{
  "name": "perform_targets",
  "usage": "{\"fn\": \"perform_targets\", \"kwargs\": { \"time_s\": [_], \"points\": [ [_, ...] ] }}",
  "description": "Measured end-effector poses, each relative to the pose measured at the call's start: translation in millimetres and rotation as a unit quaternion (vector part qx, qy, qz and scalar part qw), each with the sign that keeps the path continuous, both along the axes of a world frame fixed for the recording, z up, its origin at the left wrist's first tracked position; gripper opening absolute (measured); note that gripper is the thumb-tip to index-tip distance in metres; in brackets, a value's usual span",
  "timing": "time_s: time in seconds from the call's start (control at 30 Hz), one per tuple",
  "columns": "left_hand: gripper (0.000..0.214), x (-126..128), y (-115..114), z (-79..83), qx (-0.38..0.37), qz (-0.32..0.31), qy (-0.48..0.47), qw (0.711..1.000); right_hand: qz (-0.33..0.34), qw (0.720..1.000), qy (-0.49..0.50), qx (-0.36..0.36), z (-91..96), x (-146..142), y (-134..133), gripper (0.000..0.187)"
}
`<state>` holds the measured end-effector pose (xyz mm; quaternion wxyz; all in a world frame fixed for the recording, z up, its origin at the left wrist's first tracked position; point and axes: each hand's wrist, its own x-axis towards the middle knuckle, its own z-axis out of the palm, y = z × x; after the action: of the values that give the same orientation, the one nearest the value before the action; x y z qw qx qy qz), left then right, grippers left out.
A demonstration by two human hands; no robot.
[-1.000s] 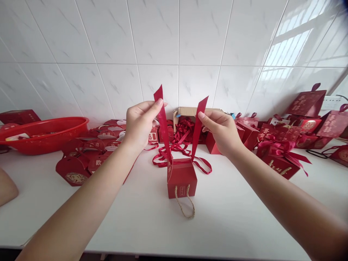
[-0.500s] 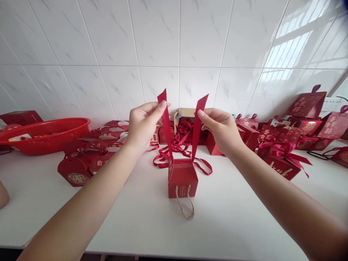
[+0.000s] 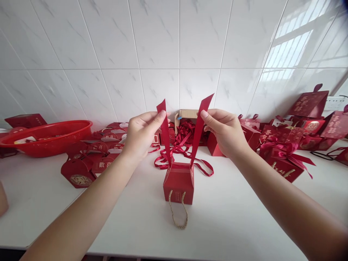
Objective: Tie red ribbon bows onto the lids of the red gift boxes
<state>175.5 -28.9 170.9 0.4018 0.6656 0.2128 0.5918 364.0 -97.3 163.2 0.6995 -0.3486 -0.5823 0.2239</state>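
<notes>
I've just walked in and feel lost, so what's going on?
A person's left hand pinches one red ribbon strip and the right hand pinches a second strip, both upright and apart above a small red gift box. The box stands on the white table, its rope handle on the near side. Loose red ribbon lies behind it.

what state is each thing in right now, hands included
Left hand: pinching a ribbon end
Right hand: pinching another, apart and untied
Box: standing on the table
Rope handle: slack, drooping
Loose ribbon: lying in loops
Carton: open, ribbon inside
Basin: uncovered, items inside
Bow: tied
</notes>
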Motion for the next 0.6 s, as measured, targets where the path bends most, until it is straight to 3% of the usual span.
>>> {"fn": "perform_targets", "kwargs": {
  "time_s": [0.3, 0.6],
  "points": [
    [0.032, 5.9, -8.2, 8.6, -0.017, -0.013, -0.002, 1.0, 0.03, 0.999, 0.009, -0.003, 3.6, 0.7, -0.8, 0.015],
    [0.029, 10.8, -14.9, 6.4, -0.018, -0.032, -0.005, 0.999, 0.061, 0.998, 0.016, -0.003, 2.0, 0.9, -0.5, 0.016]
  ]
}}
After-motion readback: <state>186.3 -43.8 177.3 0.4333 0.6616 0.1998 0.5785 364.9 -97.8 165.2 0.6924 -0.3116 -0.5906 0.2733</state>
